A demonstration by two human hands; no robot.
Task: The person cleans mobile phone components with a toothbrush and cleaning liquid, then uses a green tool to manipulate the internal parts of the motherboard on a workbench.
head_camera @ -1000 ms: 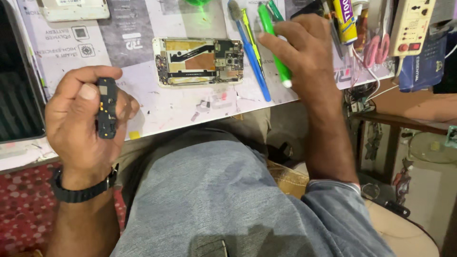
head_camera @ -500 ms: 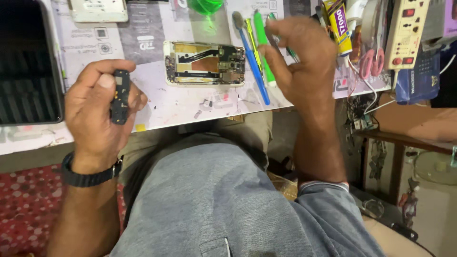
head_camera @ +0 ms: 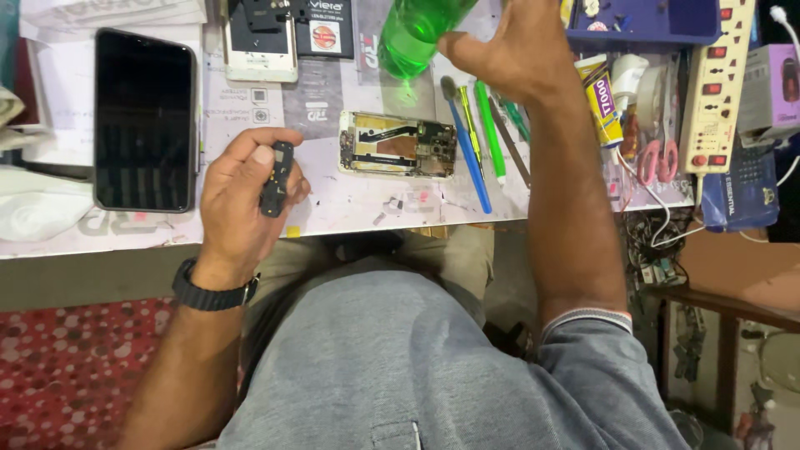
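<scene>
Right hand (head_camera: 521, 50) has left the tools and now grips the green bottle (head_camera: 412, 33); left hand (head_camera: 246, 196) still pinches that small black part (head_camera: 275, 179).

On your bench, at the far left, a black phone (head_camera: 143, 121) lies face up, its tall rectangular screen dark and blank. Just right of it, at the far edge, sits a white rectangular device (head_camera: 260, 52) with a black panel on top, and beside that a flat black package (head_camera: 325, 29) with a round red and white label. Under them lies a white and grey printed sheet (head_camera: 250, 108). Right of your raised arm stands a tube (head_camera: 602, 92) with a yellow, purple and red label. At the far right you see a blue package (head_camera: 743, 196) partly under a white power strip (head_camera: 713, 83), and a grey and purple box (head_camera: 775, 92) at the frame edge.
</scene>
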